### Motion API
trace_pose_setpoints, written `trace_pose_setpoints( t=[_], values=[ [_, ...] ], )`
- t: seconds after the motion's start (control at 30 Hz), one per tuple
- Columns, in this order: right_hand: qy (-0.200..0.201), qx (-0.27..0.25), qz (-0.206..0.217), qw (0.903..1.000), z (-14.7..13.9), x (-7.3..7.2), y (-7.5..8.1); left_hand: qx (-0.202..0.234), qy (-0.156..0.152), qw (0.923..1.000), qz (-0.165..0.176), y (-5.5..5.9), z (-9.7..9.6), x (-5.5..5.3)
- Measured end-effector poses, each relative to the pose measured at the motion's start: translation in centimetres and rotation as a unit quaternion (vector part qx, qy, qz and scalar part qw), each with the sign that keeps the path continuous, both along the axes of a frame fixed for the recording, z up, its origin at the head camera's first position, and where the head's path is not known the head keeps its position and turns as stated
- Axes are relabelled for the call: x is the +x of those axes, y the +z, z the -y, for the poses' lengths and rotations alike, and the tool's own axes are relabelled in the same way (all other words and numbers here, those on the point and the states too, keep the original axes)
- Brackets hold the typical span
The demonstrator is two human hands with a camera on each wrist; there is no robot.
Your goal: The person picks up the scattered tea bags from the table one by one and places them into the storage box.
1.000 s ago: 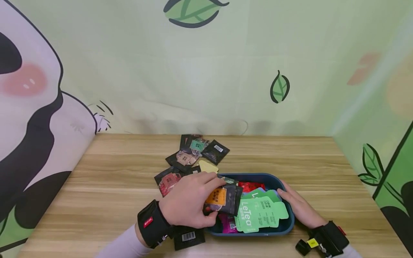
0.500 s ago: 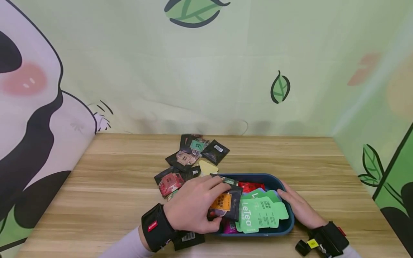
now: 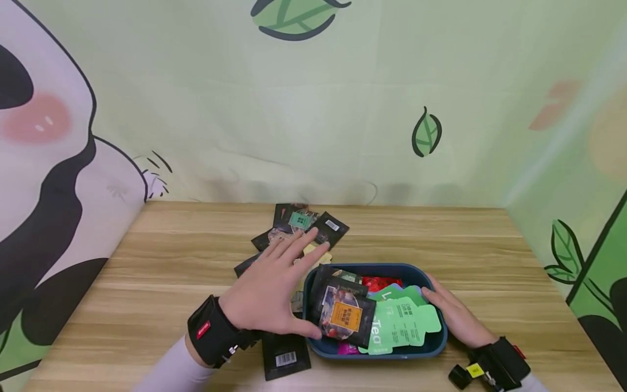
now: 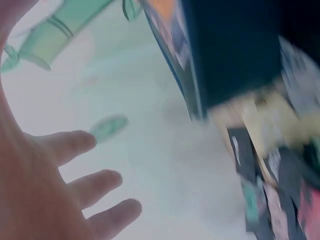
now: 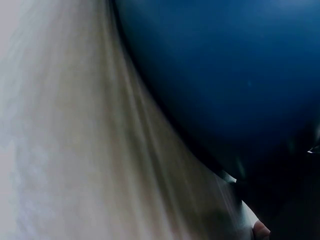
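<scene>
My left hand [image 3: 271, 288] is spread with straight fingers just left of the dark blue bin [image 3: 387, 356], holding nothing; in the left wrist view its fingers [image 4: 95, 187] are apart. A black sachet with an orange label [image 3: 345, 316] lies on top of the bin's left side, over another black sachet [image 3: 318, 288]. Green LeTea packets [image 3: 404, 324] fill the right side, with a red packet [image 3: 382, 283] behind and a purple one [image 3: 346, 348] below. My right hand [image 3: 458, 316] rests along the bin's right outer wall, its thumb at the rim. The right wrist view shows mostly bin wall [image 5: 225, 90].
Several black sachets [image 3: 329, 228] lie in a loose pile behind and left of the bin, partly hidden by my left hand. A black sachet with a barcode [image 3: 286, 359] lies at the bin's front left. A printed backdrop [image 3: 343, 136] stands behind the wooden table [image 3: 161, 283].
My left hand has let go of the orange-labelled sachet, which now lies in the bin, and has moved back left with its fingers opened out. The right hand has stayed put.
</scene>
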State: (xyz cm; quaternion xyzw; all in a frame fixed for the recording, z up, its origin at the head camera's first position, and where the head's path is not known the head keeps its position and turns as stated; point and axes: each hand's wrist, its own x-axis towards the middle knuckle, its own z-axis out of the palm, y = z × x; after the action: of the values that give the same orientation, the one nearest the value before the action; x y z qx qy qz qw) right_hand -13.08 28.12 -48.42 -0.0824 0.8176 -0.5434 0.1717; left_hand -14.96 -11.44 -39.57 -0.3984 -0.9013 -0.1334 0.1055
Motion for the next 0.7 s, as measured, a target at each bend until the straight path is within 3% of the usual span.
trace_pose_setpoints(
  t=[0.17, 0.33, 0.53, 0.7],
  values=[
    [0.002, -0.003, -0.007, 1.0, 0.0, 0.0, 0.0, -0.001, 0.041, 0.9988, 0.026, -1.0, 2.9, -2.2],
    [0.002, -0.003, -0.003, 1.0, 0.1, 0.1, 0.1, -0.021, 0.1, 0.9923, 0.071, -2.5, 5.2, -3.9],
    [0.001, -0.003, 0.004, 1.0, 0.1, 0.1, 0.2, -0.064, 0.175, 0.9776, 0.099, -4.1, 6.8, -5.0],
    [0.003, -0.006, 0.004, 1.0, 0.1, 0.1, 0.2, -0.09, 0.193, 0.9713, 0.106, -5.2, 7.6, -5.3]
  ],
)
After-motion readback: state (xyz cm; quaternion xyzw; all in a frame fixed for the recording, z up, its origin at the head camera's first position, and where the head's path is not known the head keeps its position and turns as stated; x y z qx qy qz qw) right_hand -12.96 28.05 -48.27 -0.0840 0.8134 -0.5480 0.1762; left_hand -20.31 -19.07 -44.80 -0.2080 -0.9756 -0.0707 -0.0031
